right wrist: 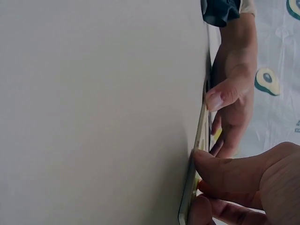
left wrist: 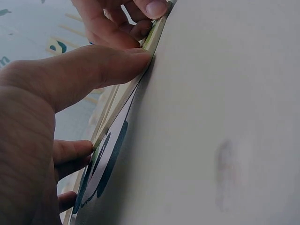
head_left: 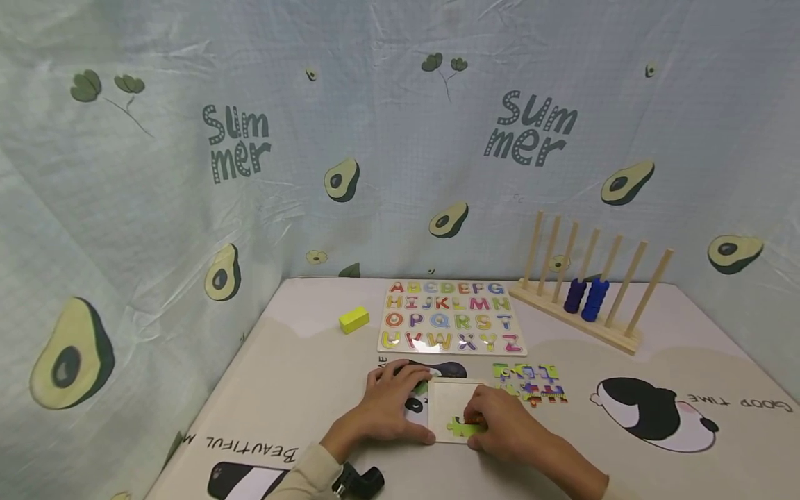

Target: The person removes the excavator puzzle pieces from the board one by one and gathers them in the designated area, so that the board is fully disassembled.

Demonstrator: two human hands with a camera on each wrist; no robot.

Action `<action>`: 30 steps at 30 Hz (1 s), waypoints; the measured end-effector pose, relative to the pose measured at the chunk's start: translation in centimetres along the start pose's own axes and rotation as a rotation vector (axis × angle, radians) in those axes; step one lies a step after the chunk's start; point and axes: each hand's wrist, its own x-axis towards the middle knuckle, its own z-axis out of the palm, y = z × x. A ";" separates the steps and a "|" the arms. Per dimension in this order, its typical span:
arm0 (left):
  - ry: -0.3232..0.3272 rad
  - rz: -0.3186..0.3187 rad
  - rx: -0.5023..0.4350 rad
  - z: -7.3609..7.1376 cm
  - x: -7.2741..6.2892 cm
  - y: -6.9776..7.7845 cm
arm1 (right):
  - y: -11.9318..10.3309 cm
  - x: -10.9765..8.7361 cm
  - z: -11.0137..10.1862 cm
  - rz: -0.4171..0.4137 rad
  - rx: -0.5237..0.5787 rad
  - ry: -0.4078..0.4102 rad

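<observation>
A small square wooden puzzle tray [head_left: 448, 398] lies on the table in the head view. My left hand [head_left: 389, 408] holds it along the left side, thumb at the near corner and fingers spread to the far one. Green jigsaw pieces [head_left: 461, 428] lie at the tray's near edge. Over them, my right hand [head_left: 507, 425] pinches a jigsaw piece with some orange-red [right wrist: 200, 184], mostly hidden by the fingers. In the right wrist view, the right thumb [right wrist: 211, 164] lies against the tray's edge. Several colourful jigsaw pieces [head_left: 530, 382] lie just beyond the right hand.
An alphabet board [head_left: 453, 317] lies behind the tray, with a yellow block [head_left: 354, 320] to its left. Back right stands a wooden peg rack [head_left: 575, 319] bearing dark blue beads [head_left: 595, 300] on two pegs. A black device [head_left: 362, 482] is near my left wrist.
</observation>
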 end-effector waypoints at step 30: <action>0.004 0.010 0.013 -0.1 -0.1 0.1 | 1.4 0.4 -0.6 -0.039 0.320 0.088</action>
